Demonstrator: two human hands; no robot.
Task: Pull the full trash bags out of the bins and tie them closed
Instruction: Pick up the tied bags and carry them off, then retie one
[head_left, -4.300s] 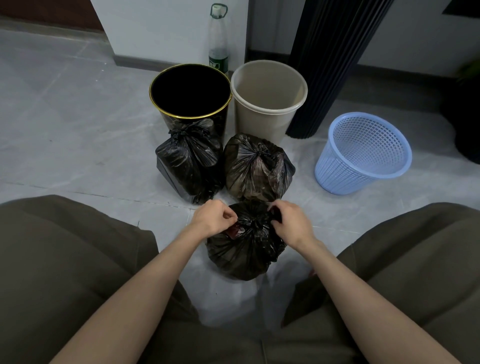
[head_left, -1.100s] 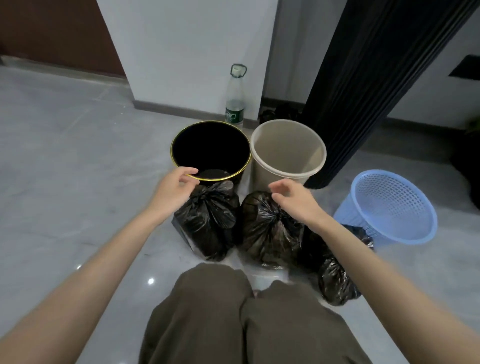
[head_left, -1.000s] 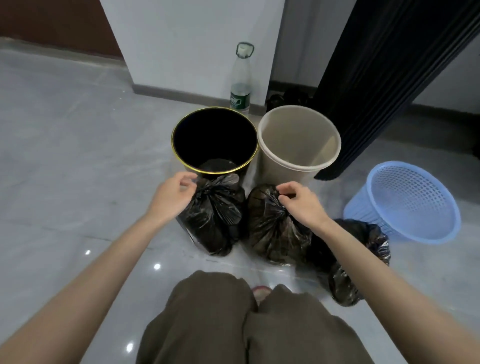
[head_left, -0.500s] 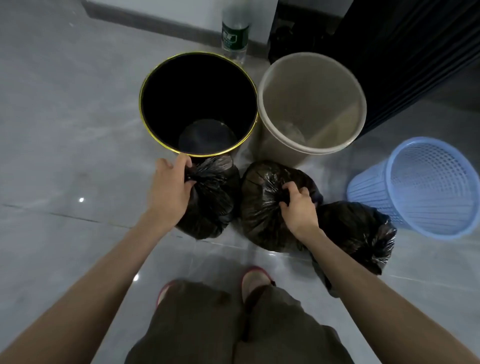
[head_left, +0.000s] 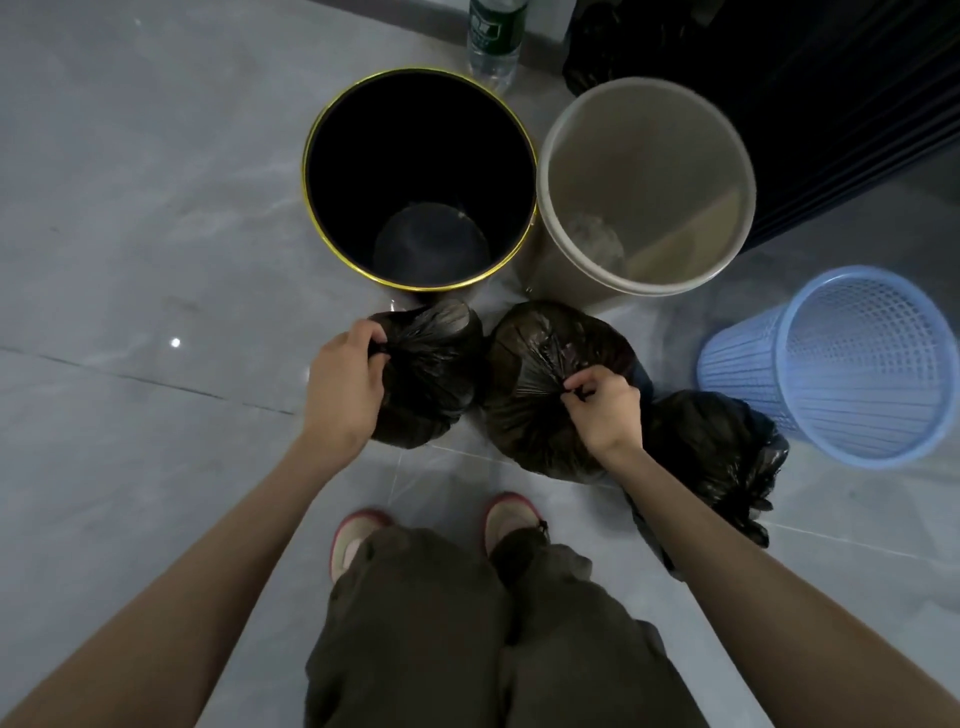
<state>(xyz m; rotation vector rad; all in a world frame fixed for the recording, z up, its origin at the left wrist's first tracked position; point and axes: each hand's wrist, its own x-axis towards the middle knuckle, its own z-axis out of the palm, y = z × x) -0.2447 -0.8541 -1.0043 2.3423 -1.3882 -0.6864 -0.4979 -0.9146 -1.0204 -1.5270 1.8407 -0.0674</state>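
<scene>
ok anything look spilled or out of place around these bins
Nothing looks spilled or torn. One oddity: a pale patch at the bottom of the beige bin, too blurred to identify, maybe leftover residue. The black bin beside it shows only its bare base.

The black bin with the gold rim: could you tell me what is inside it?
Nothing visible: the black bin shows only its bare bottom. Its near inner wall is hidden.
</scene>
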